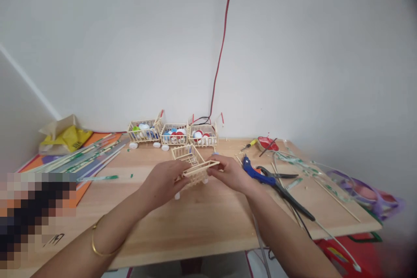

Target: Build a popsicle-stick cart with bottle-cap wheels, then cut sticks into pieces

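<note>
Pale wall (146, 43) fills the upper frame, with a wooden surface (195, 234) running across the lower half. At the centre of the frame I hold a small stick cart (199, 167) just above the surface. My left hand (167, 179) is closed on its near left end, fingers curled; my right hand (228, 173) pinches its right corner between thumb and fingers. Slatted sides are up and white wheels (177, 196) show below, so I judge the body mostly built. Set against three loaded carts (174, 139) behind it, it seems to lack contents and a red-tipped handle (222, 118); whether the part between my hands is glued, I cannot tell. Glue gun (260, 174) and scissors (295, 202) lie at right, sticks (97, 150) at left.
</note>
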`<act>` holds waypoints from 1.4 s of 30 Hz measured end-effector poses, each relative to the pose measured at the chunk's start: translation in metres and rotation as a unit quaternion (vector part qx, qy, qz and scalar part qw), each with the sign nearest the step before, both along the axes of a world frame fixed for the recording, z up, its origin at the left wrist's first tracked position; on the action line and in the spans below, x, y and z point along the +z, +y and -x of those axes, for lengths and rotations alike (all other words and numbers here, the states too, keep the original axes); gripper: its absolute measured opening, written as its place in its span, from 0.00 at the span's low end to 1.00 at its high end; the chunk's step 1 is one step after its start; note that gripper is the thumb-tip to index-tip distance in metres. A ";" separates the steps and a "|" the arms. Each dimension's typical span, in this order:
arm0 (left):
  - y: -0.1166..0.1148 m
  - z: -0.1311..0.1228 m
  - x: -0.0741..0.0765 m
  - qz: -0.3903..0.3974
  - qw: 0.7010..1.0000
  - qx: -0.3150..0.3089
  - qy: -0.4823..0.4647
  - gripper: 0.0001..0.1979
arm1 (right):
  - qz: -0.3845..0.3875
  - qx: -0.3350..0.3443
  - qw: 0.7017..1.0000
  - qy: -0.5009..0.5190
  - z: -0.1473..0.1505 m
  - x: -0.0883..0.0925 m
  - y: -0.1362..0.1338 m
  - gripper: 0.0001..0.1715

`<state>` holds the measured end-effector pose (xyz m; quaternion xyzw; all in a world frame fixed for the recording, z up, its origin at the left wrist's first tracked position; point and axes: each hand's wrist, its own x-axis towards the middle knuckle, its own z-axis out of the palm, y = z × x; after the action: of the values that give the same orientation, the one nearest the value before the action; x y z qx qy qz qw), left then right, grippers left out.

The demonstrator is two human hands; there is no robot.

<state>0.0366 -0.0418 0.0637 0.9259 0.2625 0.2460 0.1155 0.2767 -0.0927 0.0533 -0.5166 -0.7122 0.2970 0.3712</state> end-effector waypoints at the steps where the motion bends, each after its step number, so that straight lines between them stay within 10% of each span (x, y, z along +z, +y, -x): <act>1: 0.000 -0.001 -0.002 -0.025 1.000 0.006 0.012 0.08 | 0.002 0.004 1.000 0.004 0.000 0.001 0.002 0.05; 17: 0.016 0.013 -0.008 -0.042 0.997 -0.016 -0.067 0.12 | -0.106 0.029 0.991 -0.076 0.007 -0.009 0.004 0.08; 33: 0.032 0.014 -0.031 0.166 0.965 -0.015 -0.202 0.23 | -0.085 -0.018 0.993 -0.083 -0.006 -0.025 0.010 0.13; 42: 0.044 0.028 -0.016 0.261 0.958 -0.013 -0.117 0.33 | -0.068 0.020 0.995 0.070 -0.031 -0.033 0.011 0.27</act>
<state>0.0081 0.0022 0.0475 0.8318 0.2899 0.2741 0.3859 0.3076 -0.0816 0.0208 -0.4532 -0.7134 0.2907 0.4484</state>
